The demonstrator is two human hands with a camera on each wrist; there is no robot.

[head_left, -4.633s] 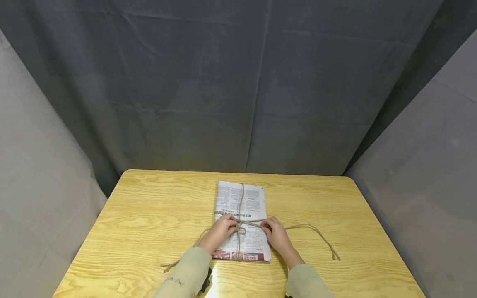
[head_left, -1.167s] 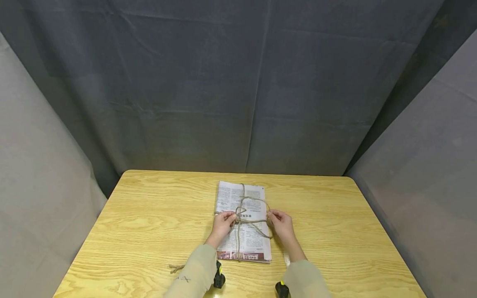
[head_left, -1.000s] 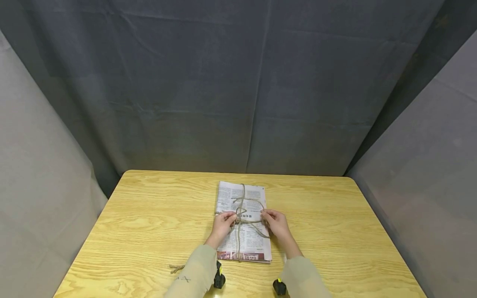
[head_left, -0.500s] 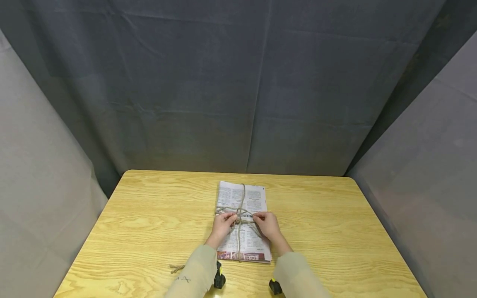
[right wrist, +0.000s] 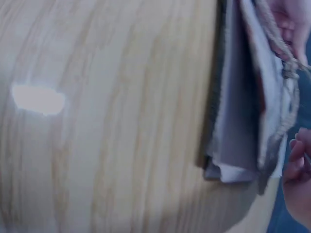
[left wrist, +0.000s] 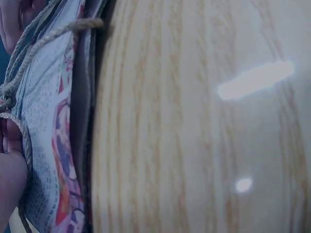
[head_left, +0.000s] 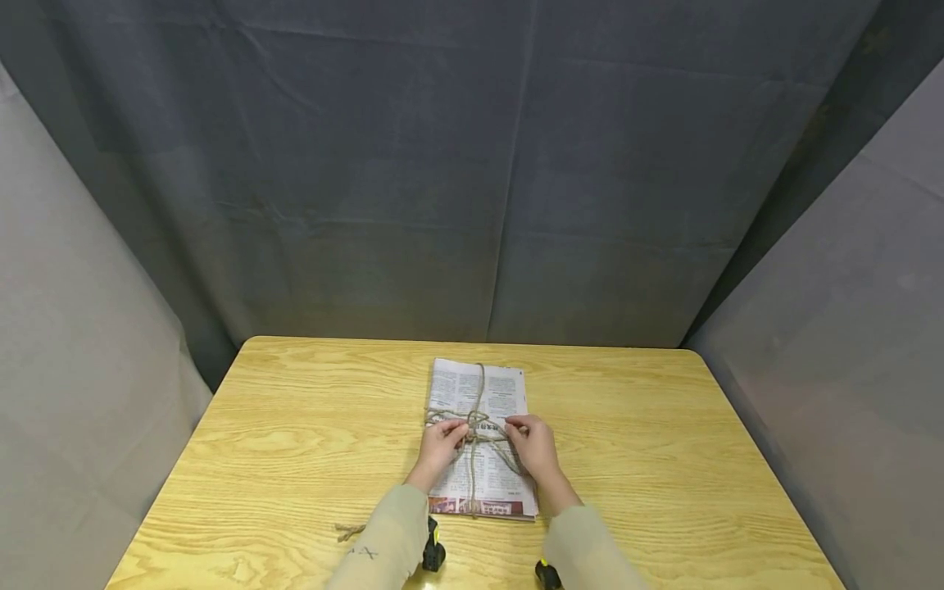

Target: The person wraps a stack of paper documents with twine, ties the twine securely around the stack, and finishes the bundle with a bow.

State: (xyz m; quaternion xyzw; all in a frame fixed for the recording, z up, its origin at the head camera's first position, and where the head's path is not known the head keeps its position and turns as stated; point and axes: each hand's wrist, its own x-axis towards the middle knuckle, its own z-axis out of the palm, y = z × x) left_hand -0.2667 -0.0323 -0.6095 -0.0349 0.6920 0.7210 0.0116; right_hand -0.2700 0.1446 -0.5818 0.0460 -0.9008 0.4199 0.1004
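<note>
On the wooden worktop (head_left: 295,442), midway between its left and right edges and nearer the front edge than the back, we see a folded newspaper bundle (head_left: 481,393) lying flat. Its long axis runs from front edge to back edge, the coloured strip of print at the near end. We judge it fairly light but floppy: the layered pages would sag if lifted by one end, so it is best taken under both long sides or by the cord crossing.

Jute twine (head_left: 478,385) binds it lengthwise and crosswise, meeting in a knot (head_left: 475,426) about mid-length. We judge the twine rough and grippy, soft enough to bend, unlikely to slip once drawn tight. A frayed loose end (head_left: 347,531) trails on the worktop near the front edge, left of the bundle.

Our left hand (head_left: 441,447) pinches the twine beside the knot, fingers curled. Our right hand (head_left: 533,447) pinches a strand just right of the knot, fingers likewise curled.
</note>
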